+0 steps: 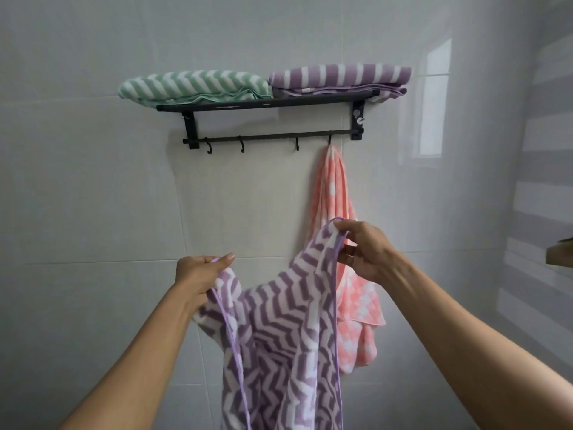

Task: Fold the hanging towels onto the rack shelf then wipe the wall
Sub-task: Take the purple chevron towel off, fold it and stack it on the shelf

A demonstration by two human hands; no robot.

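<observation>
A purple-and-white zigzag towel [279, 330] hangs between my hands, below the black wall rack [266, 102]. My left hand [198, 274] grips its upper left corner, and my right hand [361, 249] pinches its upper right corner a little higher. A pink checked towel [333, 193] hangs from the rightmost hook, partly behind the purple towel and my right hand. On the rack shelf lie a folded green-and-white towel [192, 85] at the left and a folded purple striped towel [341, 76] at the right.
The rack's lower bar carries three bare hooks [242, 147] to the left of the pink towel. Glossy grey wall tiles [93, 197] surround the rack. A wooden edge [559, 256] juts in at the far right.
</observation>
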